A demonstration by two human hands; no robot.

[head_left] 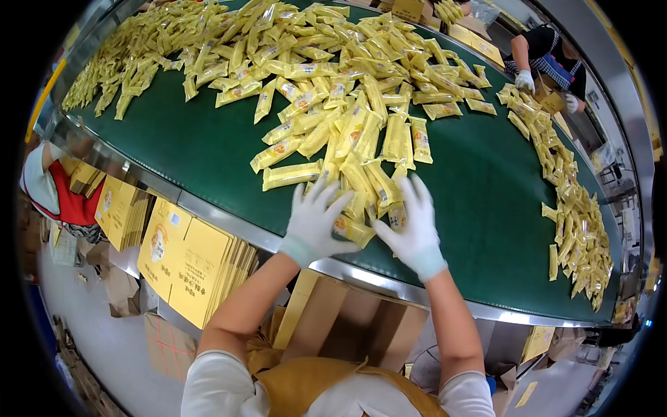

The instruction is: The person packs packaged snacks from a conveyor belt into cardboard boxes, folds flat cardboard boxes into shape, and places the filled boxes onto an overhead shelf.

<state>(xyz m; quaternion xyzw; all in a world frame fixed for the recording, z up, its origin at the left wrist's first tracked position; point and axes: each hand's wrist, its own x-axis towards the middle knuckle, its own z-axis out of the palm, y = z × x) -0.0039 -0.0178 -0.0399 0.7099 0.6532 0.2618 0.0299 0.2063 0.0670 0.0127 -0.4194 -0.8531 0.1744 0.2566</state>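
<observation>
Both my hands wear white gloves and rest at the near edge of a green belt (pixel 479 187). My left hand (pixel 315 221) has its fingers spread against the left side of a cluster of yellow wrapped packets (pixel 358 132). Opposite it, my right hand (pixel 415 226) touches the cluster's right side, fingers apart. Between the two hands lie several packets, one of them (pixel 353 231) close to both thumbs. The larger heap of packets stretches behind them across the belt.
An open cardboard box (pixel 354 323) stands below the belt's metal edge (pixel 229 224). Flat yellow cartons (pixel 184 257) lean at the left. Another packet row (pixel 566 222) runs along the right. Co-workers stand at far right (pixel 552 62) and far left (pixel 42 181).
</observation>
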